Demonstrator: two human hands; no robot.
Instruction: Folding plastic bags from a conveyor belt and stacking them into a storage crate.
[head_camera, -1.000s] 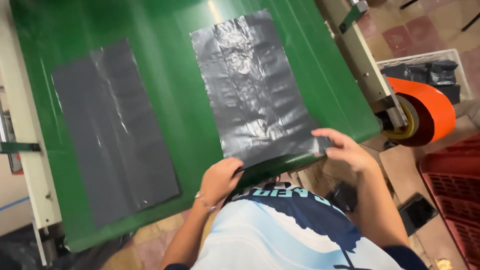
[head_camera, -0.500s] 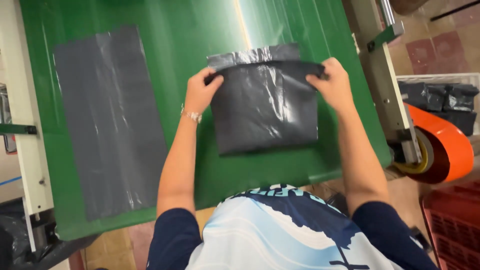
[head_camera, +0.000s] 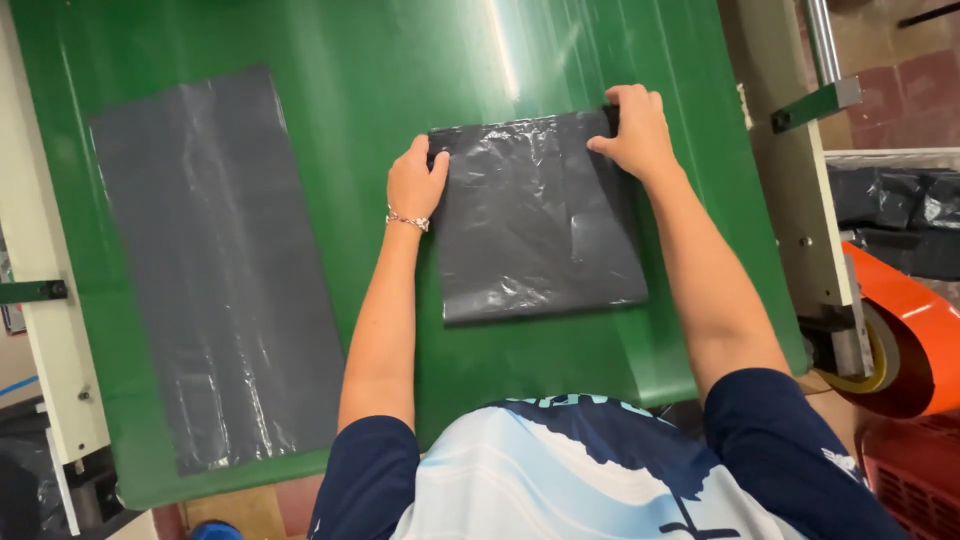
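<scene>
With my left hand (head_camera: 416, 183) pinching the far left corner and my right hand (head_camera: 633, 133) gripping the far right corner, I hold the folded grey plastic bag (head_camera: 540, 215) flat on the green belt (head_camera: 330, 90). Left lies a longer unfolded grey bag (head_camera: 215, 265); near right, an orange tape roll (head_camera: 905, 345).

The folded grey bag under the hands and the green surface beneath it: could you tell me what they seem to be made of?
Folded grey bag: thin plastic film, apparently, slightly glossy; it crinkles and glints.
Green surface: smooth, likely a rubbery or plastic belt; it shows a soft light streak.
</scene>
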